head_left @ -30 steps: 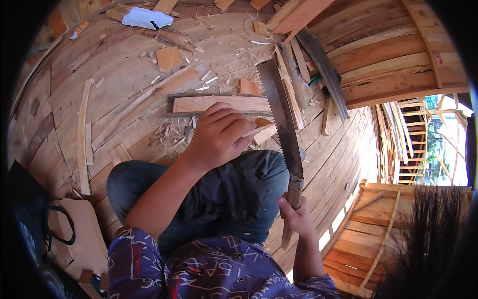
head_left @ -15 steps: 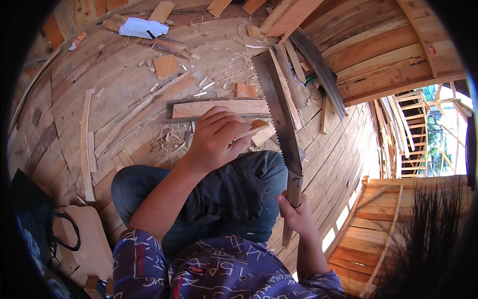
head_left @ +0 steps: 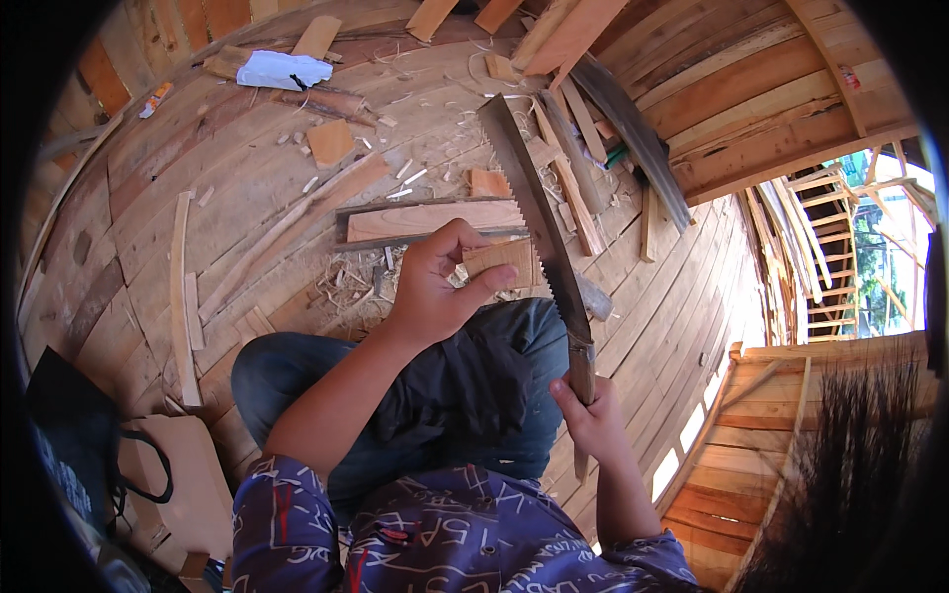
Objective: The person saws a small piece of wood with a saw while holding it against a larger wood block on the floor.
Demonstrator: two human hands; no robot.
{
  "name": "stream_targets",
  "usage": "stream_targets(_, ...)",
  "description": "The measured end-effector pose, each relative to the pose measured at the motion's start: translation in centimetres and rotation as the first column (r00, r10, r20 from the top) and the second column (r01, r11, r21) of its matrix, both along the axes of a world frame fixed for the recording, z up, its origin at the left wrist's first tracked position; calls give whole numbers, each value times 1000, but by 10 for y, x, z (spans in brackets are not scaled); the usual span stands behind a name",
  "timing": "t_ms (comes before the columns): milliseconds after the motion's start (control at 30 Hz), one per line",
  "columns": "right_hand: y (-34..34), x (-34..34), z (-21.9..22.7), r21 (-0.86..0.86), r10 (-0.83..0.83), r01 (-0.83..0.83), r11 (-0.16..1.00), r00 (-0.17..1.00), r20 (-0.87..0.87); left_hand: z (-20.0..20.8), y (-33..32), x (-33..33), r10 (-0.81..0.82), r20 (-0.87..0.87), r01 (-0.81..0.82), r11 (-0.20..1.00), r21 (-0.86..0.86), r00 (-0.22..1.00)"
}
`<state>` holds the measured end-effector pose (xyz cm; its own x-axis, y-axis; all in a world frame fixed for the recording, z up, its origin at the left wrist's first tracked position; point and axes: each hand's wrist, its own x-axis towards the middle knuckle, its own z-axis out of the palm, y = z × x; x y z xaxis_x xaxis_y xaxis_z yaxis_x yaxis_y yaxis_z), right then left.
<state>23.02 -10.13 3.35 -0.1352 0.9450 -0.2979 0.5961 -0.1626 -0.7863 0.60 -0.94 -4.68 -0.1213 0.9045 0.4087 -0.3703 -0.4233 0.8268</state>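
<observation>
In my left hand (head_left: pixel 440 282) is a small wood block (head_left: pixel 499 262), pinched between thumb and fingers above my bent knee. My right hand (head_left: pixel 593 420) grips the wooden handle of a handsaw (head_left: pixel 539 217), whose long dark blade points away from me. The saw's toothed edge faces left and lies at the right end of the block; whether the teeth touch it I cannot tell. Beyond my left hand a pale board (head_left: pixel 430 220) rests on a darker plank on the floor.
Wood shavings (head_left: pixel 346 282) and offcuts (head_left: pixel 331 143) litter the plank floor. Long strips (head_left: pixel 185 296) lie at the left, dark planks (head_left: pixel 633 138) at the far right. A cardboard box (head_left: pixel 173 484) and a black bag (head_left: pixel 74 435) stand near left. A white sheet (head_left: pixel 284 69) lies far back.
My left hand has turned the wood block so its broad face shows, and lowered it slightly. The saw blade has tilted a little to the left, still in my right hand.
</observation>
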Motion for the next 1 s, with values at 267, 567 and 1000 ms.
stream_targets(267, 4, 15, -22, 148, -7, 29, 989, 989, -149, 2, 6, 2, -163, 253, 214, 958, -190, 954)
stream_targets(567, 16, 76, -113, -97, -186, 195, 976, 978, 97, 4, 7, -4, -195, 303, 302, 882, -362, 933)
stream_targets(1000, 40, 71, -135, -427, -343, 315, 848, 939, 13, -5, 10, -3, -32, 447, 303, 779, -550, 894)
